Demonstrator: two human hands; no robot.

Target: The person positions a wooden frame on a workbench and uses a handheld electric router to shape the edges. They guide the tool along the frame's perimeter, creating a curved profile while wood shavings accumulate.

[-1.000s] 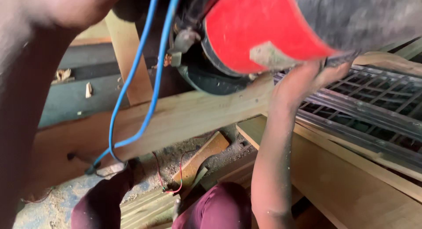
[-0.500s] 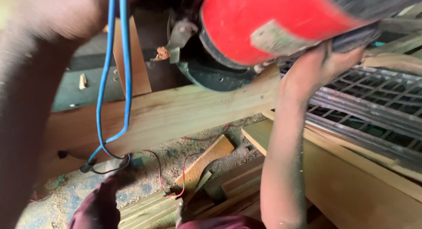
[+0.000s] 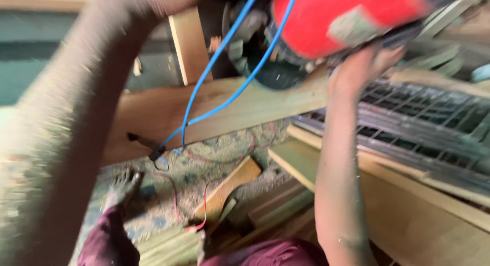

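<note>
Swung rightward, blue cable (image 3: 224, 67); right hand (image 3: 357, 72) props red tool (image 3: 337, 18)

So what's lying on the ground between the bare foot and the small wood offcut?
In the head view, thin red wire trails over sawdust-covered ground between the bare foot and the wood offcut. Nothing else shows there.

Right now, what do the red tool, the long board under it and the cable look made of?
Red tool: smooth red housing, probably plastic, though blur leaves it open. Long board: pale bare wood, unpainted, faint grain showing. Blue cable: flexible, glossy sheath, likely rubber or plastic. The right hand touches the tool's underside.
</note>
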